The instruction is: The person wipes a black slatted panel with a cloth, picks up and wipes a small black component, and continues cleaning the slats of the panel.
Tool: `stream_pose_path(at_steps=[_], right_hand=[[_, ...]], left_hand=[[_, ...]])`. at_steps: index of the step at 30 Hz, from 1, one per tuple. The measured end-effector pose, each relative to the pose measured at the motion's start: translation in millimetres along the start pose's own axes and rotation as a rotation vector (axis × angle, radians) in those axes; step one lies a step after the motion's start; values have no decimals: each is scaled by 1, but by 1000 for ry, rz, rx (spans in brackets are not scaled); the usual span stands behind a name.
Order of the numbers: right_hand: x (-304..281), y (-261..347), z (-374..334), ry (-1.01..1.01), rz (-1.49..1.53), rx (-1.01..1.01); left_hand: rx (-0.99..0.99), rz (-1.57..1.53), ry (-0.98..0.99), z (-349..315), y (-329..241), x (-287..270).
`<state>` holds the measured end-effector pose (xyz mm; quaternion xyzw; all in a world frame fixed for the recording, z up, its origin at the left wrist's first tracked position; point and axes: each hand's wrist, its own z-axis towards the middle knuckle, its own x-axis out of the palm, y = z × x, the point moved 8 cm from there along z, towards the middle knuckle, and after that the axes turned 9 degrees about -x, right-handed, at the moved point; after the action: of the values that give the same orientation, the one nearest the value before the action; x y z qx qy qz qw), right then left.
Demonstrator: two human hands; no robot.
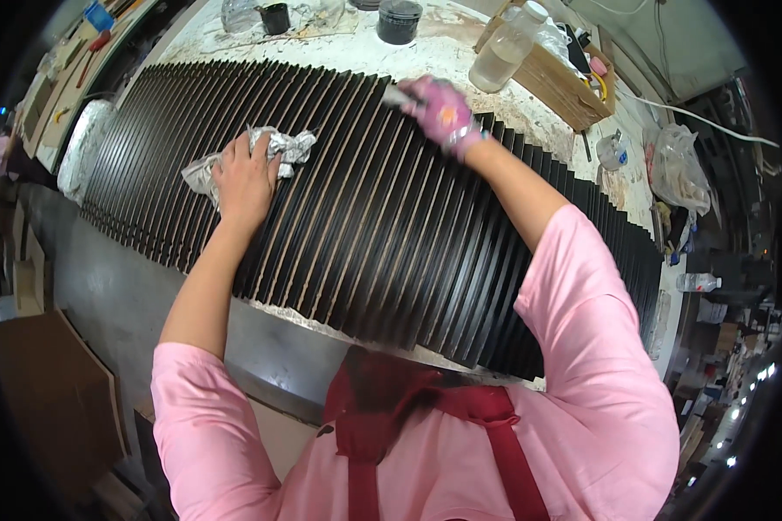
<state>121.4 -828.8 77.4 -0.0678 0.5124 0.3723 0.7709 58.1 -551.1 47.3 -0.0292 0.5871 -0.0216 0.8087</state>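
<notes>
Long black strips lie side by side across the table, with narrow light lines between many of them. My bare left hand presses a crumpled whitish rag onto the strips, its fingers bent over it. At the far ends of the strips is my right hand in a pink glove with a flower print. Blurred by motion, its fingers are closed round a small pale piece whose kind I cannot make out. The piece is against or just above the strips' far edge.
Behind the strips stand a black tub, a black cup and a clear bottle of liquid. A cardboard box holds tools. A small can and a plastic bag sit at right; a large carton stands lower left.
</notes>
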Motion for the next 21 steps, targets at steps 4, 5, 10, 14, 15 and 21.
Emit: stream_pose_path(at_steps=[4,5,10,14,15,21], right_hand=[[11,117,-58,286,258,-442],[-11,142,-63,325,333,-622],[-20,-20,-5,116,115,51],[-1,39,-37,165,-36,-223],[2,69,-54,223,250,-288],[-7,-4,-15,285,192,197]], left_hand=[[-44,17,49,-9,16,8],[-52,12,48,-7,16,6],[-7,14,2,2,-3,2],[-33,46,32,-4,11,5],[-40,47,38,-7,13,4],[-42,51,63,-1,6,2]])
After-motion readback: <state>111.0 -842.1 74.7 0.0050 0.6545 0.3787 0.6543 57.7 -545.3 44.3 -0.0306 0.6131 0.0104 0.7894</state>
